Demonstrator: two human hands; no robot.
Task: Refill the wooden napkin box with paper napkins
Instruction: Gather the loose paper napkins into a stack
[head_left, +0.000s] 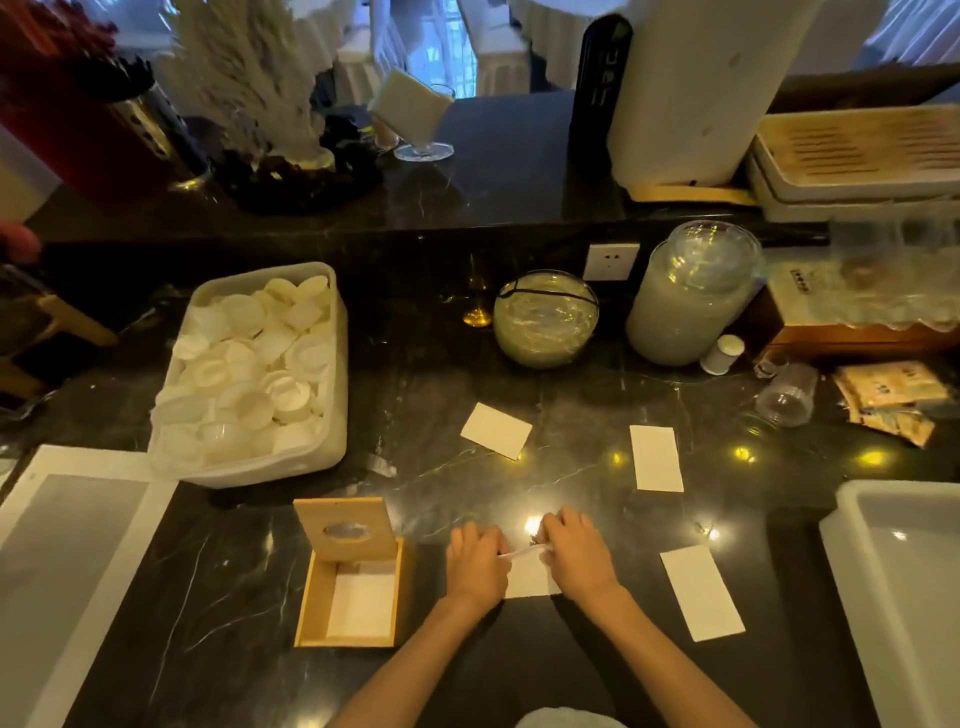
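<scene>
Both my hands are on one napkin (530, 577) flat on the dark counter (426, 395), just right of the box (353, 597). Left hand (475, 566) fingers curled down on the napkin's left part, right hand (576, 558) the same on its right, upper edge lifted a bit between them, looks like a fold in progress. Both hands narrow, pinching or pressing paper; exact finger contact I cannot tell, knuckles hide it.

Box open, lid (347, 527) with an oval slot standing up at the far side, white napkins already lying inside. Three more folded napkins loose on the counter: one (496, 431) beyond my hands, one (656, 458) further right, one (701, 592) near right.

Handling guess: paper is very light, thin, limp, creases easily and could slide on the glossy stone. Best taken by pinching an edge or corner, or flat under the fingertips. Box looks stiff and light; may shift if pushed, so drop napkins in from above
</scene>
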